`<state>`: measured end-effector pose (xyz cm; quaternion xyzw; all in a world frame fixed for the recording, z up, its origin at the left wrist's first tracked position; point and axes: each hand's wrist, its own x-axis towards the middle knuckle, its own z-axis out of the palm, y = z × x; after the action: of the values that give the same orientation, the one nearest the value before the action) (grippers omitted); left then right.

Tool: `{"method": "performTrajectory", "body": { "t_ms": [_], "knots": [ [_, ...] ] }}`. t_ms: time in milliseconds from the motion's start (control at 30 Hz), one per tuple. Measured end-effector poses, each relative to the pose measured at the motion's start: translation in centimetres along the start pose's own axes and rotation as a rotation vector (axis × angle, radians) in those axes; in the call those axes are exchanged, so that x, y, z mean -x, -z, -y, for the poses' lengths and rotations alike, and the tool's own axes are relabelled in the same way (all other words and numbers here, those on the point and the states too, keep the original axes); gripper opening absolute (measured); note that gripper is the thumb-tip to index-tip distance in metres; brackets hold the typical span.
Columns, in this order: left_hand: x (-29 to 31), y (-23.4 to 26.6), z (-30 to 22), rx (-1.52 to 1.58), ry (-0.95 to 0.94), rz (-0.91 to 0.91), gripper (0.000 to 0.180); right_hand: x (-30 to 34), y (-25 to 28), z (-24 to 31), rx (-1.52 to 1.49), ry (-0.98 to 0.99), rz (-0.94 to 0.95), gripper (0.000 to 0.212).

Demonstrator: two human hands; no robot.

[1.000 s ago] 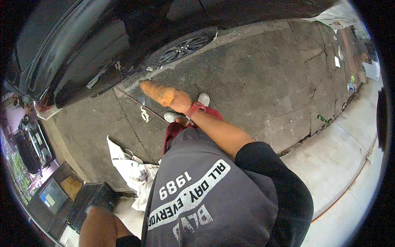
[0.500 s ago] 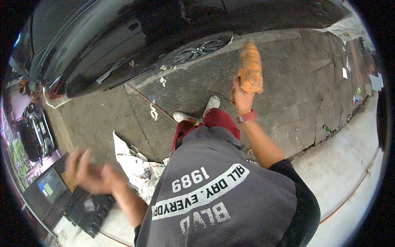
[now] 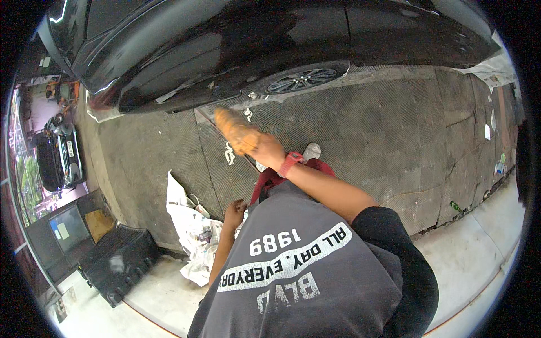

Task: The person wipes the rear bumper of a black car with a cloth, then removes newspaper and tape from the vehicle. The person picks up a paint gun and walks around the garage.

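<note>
My right hand (image 3: pixel 270 152) is closed round an orange, pistol-shaped tool (image 3: pixel 239 133) that looks wrapped in tape. Its narrow end points up and left, toward the dark car, and the tool is slightly blurred. The tool's exact kind does not show. My left hand (image 3: pixel 235 213) hangs low beside my grey shirt, fingers loosely bent and nothing visible in them. Crumpled white sheeting (image 3: pixel 194 236) with printed paper lies to the left of that hand.
A glossy black car (image 3: pixel 270 39) with a spoked wheel (image 3: pixel 304 80) stretches across the far side. Dark textured matting (image 3: pixel 383 129) covers the floor, with white scraps (image 3: pixel 229 154) on it. A black case (image 3: pixel 121 262) stands at the lower left. Another car (image 3: pixel 59 155) is farther left.
My right hand has swung the orange tool from the right across to the left, in front of my body. My left hand has dropped inward to my side. The view has shifted slightly.
</note>
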<state>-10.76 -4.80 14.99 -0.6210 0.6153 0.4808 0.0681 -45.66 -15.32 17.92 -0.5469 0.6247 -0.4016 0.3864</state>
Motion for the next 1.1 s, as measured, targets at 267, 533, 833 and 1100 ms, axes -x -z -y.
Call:
{"method": "performTrajectory", "body": {
  "t_ms": [267, 533, 833, 1100],
  "knots": [
    [3.2, -0.2, 5.2, 0.106, 0.218, -0.038, 0.041, 1.3, 8.4, 4.5, -0.038, 0.17, -0.178, 0.042],
    [-1.2, -0.6, 2.8, 0.101, 0.185, -0.035, 0.042, 10.3, 20.9, 1.7, -0.077, -0.241, -0.831, 0.026],
    [-5.2, 2.0, 0.3, 0.03, 0.023, -0.112, 0.046, 7.6, 19.9, 4.8, 0.028, -0.095, -0.668, 0.03],
    [-5.5, 2.7, 4.9, 0.052, 0.047, -0.074, 0.046, 0.5, 3.4, 11.5, -0.036, 0.071, -0.05, 0.038]
  ]
}}
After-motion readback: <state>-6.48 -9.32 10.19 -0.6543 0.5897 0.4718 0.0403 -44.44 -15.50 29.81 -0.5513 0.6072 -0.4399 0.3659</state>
